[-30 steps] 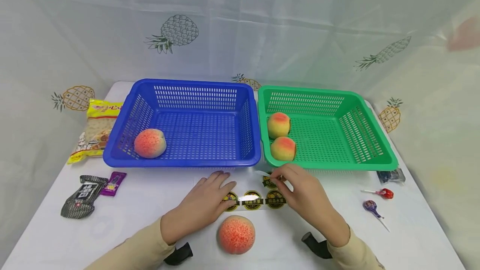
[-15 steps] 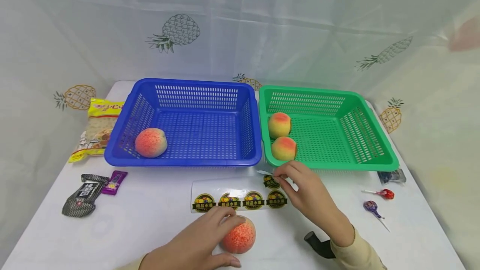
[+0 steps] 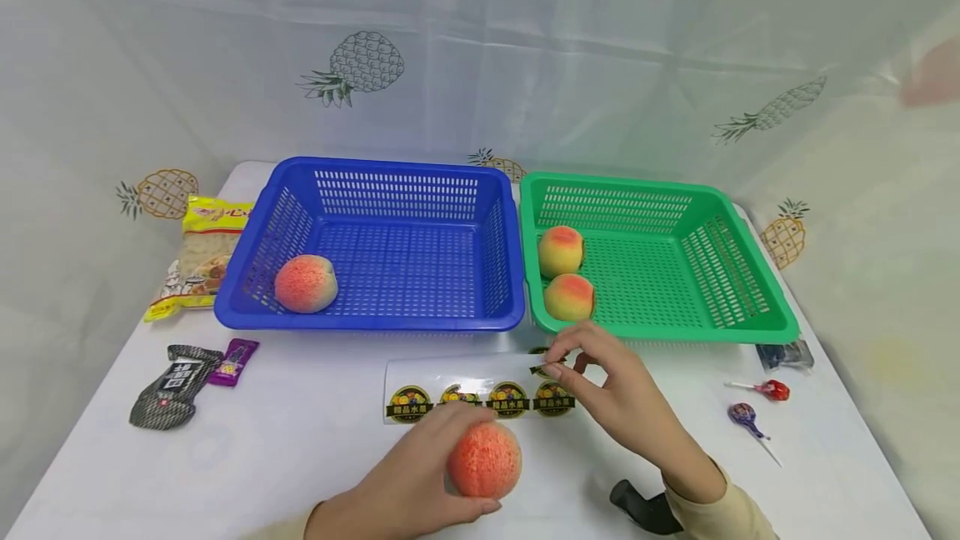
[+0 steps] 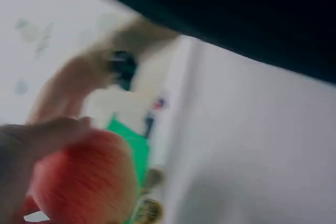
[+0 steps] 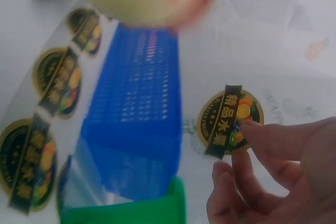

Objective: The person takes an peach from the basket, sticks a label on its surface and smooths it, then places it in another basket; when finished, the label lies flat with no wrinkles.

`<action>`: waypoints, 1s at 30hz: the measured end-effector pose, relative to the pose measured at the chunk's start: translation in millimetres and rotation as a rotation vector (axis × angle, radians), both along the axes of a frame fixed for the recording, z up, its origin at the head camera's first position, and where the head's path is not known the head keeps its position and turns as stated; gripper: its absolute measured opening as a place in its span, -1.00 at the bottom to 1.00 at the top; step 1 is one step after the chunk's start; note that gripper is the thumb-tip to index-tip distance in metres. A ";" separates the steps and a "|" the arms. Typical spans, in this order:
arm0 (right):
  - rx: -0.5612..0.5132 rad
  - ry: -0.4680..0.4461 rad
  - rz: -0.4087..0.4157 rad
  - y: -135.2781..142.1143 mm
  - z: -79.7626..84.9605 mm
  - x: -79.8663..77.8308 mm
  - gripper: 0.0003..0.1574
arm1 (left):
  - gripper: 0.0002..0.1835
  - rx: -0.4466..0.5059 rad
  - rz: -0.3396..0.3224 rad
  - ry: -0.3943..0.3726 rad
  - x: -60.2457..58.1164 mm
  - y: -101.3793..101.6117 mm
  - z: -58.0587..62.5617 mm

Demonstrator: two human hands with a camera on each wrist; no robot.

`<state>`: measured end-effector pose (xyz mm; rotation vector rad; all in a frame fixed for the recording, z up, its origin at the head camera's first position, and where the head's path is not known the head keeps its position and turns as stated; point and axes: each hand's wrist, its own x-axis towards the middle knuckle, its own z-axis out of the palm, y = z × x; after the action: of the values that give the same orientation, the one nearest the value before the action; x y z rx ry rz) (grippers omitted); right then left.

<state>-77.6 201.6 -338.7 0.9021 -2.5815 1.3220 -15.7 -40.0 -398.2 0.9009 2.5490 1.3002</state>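
Note:
A red-speckled peach is gripped in my left hand, thumb below and fingers over the top. It appears large beside the thumb in the blurred left wrist view. Behind it lies a clear sticker sheet with a row of round black-and-gold fruit stickers. My right hand pinches one sticker by its edge between thumb and fingers, just above the sheet's right end. The right wrist view shows that sticker's printed face, with the pale underside of the peach at the top.
A blue basket holding one peach stands at the back, beside a green basket with two peaches. Left are a yellow snack bag and two small wrapped packets; right, two lollipops and a dark packet.
My left hand has left the sticker sheet, reached back to the peach and taken hold of it. The right hand has shifted only slightly, still pinching the sticker.

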 end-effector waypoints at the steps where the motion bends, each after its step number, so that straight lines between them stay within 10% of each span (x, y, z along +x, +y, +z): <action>1: -0.020 0.001 0.008 -0.7 1.7 0.2 -0.75 | -0.29 0.117 -0.006 -0.145 -3.8 -2.5 5.6; 6: -0.074 -0.033 -0.010 -4.0 11.5 2.5 -0.75 | -0.33 0.767 -0.082 -0.770 -25.8 -18.5 30.5; 10: -0.122 -0.086 -0.020 -10.4 19.2 6.3 -0.79 | -0.39 1.018 -0.127 -0.921 -34.9 -23.0 36.2; 14: -0.156 -0.134 -0.009 -20.5 29.8 11.2 -0.80 | -0.54 1.032 -0.096 -0.879 -37.6 -19.0 35.0; 19: -0.193 -0.208 0.035 -30.5 44.3 12.9 -0.82 | -0.48 0.896 -0.054 -0.642 -38.2 -15.7 33.1; 30: -0.067 -0.295 0.094 -43.3 48.1 10.3 -0.82 | -0.19 0.750 -0.240 -0.458 -42.0 -16.0 46.9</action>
<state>-67.3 158.3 -290.6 0.8866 -2.7152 1.6720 -57.8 -56.0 -351.3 0.8346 1.5554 2.1143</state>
